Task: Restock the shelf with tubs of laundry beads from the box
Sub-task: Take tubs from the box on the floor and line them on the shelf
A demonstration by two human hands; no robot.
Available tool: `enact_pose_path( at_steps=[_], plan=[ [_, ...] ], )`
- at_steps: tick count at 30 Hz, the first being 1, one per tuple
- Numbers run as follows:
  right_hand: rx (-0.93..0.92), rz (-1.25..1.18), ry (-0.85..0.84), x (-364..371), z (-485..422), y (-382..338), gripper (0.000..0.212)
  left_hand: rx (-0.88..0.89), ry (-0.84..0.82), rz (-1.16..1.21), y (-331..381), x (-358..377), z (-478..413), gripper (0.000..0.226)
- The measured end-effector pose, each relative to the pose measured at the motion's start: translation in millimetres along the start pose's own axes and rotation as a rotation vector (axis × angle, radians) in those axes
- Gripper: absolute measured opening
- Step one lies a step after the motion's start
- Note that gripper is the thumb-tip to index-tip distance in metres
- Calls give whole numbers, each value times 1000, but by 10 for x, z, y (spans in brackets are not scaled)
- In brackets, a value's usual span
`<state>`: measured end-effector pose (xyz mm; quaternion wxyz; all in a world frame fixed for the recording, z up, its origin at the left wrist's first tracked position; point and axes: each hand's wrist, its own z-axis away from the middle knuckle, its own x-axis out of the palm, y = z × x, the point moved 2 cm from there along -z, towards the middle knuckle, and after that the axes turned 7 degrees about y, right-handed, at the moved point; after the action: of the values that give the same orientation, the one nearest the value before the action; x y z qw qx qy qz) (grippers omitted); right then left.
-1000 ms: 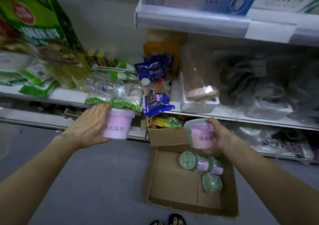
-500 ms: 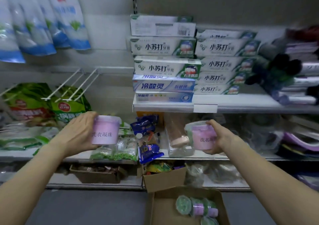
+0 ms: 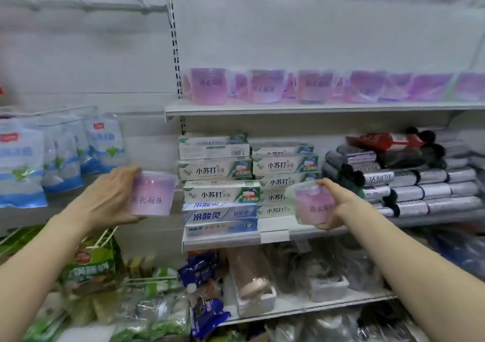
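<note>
Hands risen: left hand (image 3: 105,200) fingers (image 3: 126,170) grip upright tub (image 3: 153,194); right hand (image 3: 341,205) fingers (image 3: 328,183) grip tilted tub (image 3: 311,206), leaning left.

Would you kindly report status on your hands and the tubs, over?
Left hand grips one pink tub. Right hand grips a second tub, tilted. Upper shelf holds a tub row above toothpaste boxes; nothing visibly blocking.

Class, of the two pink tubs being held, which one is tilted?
The tub in the right hand: it leans over, label slanting, while the other tub, in the left hand, is upright with a level label.
</note>
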<state>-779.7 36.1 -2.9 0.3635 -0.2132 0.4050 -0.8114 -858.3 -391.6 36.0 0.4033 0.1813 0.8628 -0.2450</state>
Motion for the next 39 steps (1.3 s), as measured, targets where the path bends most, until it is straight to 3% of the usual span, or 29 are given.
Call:
enact_pose_path(
  at_steps=[16, 19, 28, 34, 39],
  plan=[
    [-266, -270, -69, -850, 829, -1247, 63, 197, 413, -17, 283, -1297, -1219, 84],
    [-314, -284, -56, -1176, 946, -1420, 51, 180, 419, -13, 557, -1486, -1432, 85],
    [-366, -468, 0, -2475, 1030, -1898, 55, 214, 404, -76, 1886, -1867, -1894, 91],
    [-423, -513, 66, -3311, 1065, -2035, 40, 221, 392, -42, 2699, -1954, -2204, 91],
    [-398, -534, 136, -3868, 1010, -2115, 49, 245, 399, -5, 3237, -1928, -2618, 90]
  ],
)
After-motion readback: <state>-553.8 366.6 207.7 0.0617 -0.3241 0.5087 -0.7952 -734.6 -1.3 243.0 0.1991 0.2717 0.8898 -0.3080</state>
